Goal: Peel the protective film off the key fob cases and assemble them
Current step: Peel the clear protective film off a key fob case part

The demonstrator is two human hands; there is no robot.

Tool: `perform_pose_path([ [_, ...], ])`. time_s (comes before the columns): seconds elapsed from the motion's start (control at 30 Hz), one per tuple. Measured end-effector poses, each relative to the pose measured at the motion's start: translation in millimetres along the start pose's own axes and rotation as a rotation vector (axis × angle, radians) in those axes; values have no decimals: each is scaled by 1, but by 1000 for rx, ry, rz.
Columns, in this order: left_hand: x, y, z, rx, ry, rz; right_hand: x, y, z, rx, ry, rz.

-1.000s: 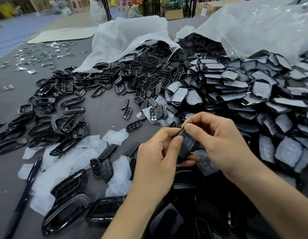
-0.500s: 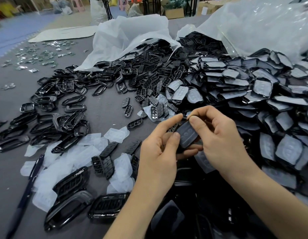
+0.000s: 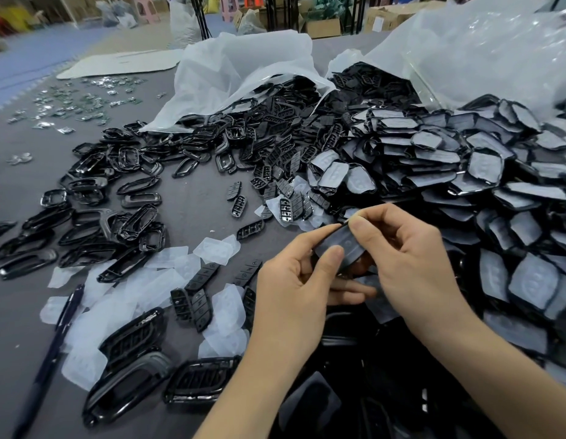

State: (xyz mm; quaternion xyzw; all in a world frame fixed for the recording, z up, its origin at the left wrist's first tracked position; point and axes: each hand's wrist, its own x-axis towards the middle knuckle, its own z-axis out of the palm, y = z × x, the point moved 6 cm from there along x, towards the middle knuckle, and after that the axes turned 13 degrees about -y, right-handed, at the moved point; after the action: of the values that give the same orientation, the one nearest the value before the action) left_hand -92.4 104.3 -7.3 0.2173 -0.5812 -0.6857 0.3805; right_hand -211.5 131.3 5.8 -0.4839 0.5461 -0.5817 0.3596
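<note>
left hand (image 3: 294, 289): grips the key fob case (image 3: 338, 245) at lower centre of frame, my thumb on its face, fingers curled beneath | right hand (image 3: 411, 264): my thumb and forefinger pinch the case's upper edge | right of frame: heap of film-covered cases (image 3: 465, 172) | lower left: peeled films (image 3: 167, 280), pen (image 3: 50, 353) beside them

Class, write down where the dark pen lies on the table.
In the head view the pen lies near the bottom-left, on the grey table, just left of the peeled white films.

Apparently no legible text anywhere
</note>
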Motion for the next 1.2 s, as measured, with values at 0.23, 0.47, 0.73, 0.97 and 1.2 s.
perform_pose_path([
  [0.23,1,0,-3,27,9,1,3,2,-1,100,-63,48],
  [0.47,-1,1,-2,107,-8,39,3,1,-2,41,-56,50],
  [0.73,-6,7,0,370,-8,142,3,4,3,159,-95,133],
  [0.97,-6,6,-1,254,23,107,4,8,6,336,-178,175],
  [1.2,-2,3,-3,77,34,17,7,3,-6,31,-104,45],
])
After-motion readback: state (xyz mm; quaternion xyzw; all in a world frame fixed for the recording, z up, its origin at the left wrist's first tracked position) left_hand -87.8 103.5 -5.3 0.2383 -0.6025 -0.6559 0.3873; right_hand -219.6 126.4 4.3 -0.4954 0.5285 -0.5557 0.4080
